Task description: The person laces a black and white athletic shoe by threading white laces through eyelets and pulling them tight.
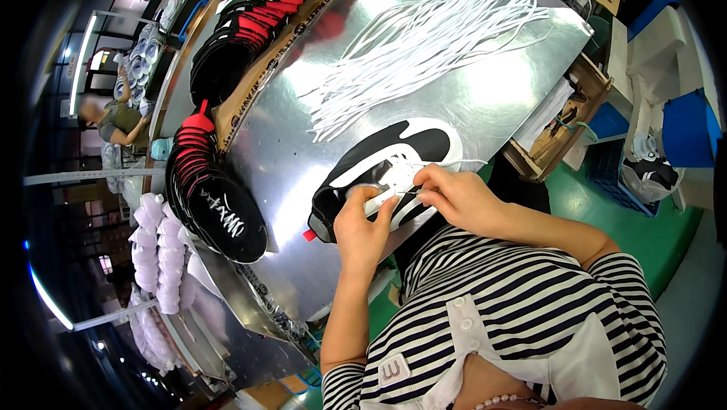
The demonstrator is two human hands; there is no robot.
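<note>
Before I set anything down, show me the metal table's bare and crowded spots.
The metal table is bare between the stacked shoes and the black-and-white shoe, and between the white laces and the wooden drawer. Crowded: under the laces, and at that shoe, where the left hand and right hand are.

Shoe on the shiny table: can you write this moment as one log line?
left hand: on shoe; right hand: at its lacing; loose white laces: on table, beyond shoe
</note>
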